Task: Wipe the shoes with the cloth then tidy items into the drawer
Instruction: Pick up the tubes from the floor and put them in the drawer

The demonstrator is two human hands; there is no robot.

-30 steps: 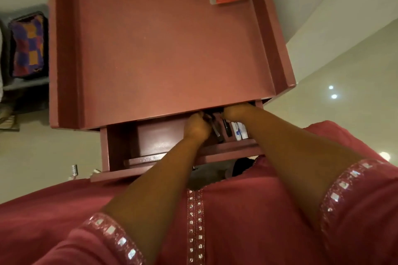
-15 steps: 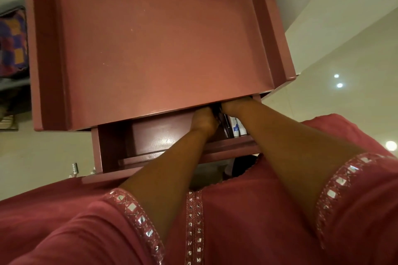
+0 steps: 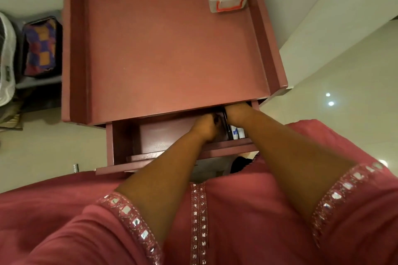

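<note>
Both hands are deep in the open drawer (image 3: 122, 142), under the lip of the cabinet top (image 3: 172, 49). Her left hand (image 3: 204, 128) is curled round a dark item at the drawer's right end; what it is, I cannot make out. Her right hand (image 3: 235, 112) sits just behind it, fingers hidden beneath the overhang, so whether it grasps anything I cannot tell. A dark slim object (image 3: 228, 131) and small white tubes (image 3: 238, 133) stand packed against the drawer's right wall, touching her wrists. No shoes or cloth show near the drawer.

Trouble I would expect: with both hands crowded into that corner, a wrist could knock the tubes over, or knuckles could scrape the overhang when pulling out. Closing the drawer early could pinch fingers.
</note>
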